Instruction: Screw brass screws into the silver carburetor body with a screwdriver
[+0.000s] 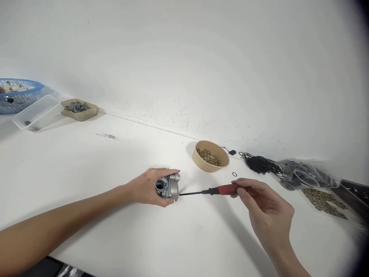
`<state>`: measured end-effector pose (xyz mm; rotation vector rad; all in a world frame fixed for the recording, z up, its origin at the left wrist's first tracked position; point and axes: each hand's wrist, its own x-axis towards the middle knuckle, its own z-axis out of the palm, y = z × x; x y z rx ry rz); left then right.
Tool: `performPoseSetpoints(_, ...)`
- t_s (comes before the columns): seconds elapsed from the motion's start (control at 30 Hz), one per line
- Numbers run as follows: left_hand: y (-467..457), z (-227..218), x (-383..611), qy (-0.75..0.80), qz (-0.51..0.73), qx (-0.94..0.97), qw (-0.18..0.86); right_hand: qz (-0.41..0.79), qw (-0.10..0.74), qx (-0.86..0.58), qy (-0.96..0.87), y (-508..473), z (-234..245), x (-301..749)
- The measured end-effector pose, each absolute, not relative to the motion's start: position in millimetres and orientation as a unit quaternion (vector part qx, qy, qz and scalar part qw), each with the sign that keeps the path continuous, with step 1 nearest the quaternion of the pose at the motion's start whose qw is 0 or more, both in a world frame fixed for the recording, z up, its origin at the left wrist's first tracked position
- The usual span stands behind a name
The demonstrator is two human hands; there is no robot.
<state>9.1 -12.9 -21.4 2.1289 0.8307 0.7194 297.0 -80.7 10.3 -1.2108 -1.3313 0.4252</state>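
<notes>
Fingers and thumb of my left hand [150,186] are wrapped round a small grey metal carburetor [173,189], its round bore facing me. My right hand [266,211] pinches the red handle of a screwdriver [226,190], which lies nearly level. The dark shaft points left, and its tip meets the lower right edge of the carburetor. Whether a screw sits under the tip is too small to tell. Just behind the screwdriver stands a tan bowl [211,167] with many brass-coloured small parts in it.
Right of the bowl lie a single black ring [234,174], a heap of black rings [262,164], a clear bag of dark parts [311,173] and a pile of small screws [324,202]. Far left are a tan tray [83,115], a clear box [37,111] and a blue basket [23,102]. A wall rises behind.
</notes>
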Motion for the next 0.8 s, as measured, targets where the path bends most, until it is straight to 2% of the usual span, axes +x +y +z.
performPoseSetpoints(0.5,-11,-24,6,0.325,0.291,0.820,0.370,0.232,0.594,-0.528,-0.560,-80,6,302)
performPoseSetpoints(0.8,-9,-30,5,0.312,0.315,0.819,0.365,0.200,0.612,-0.518,-0.562,-77,7,307)
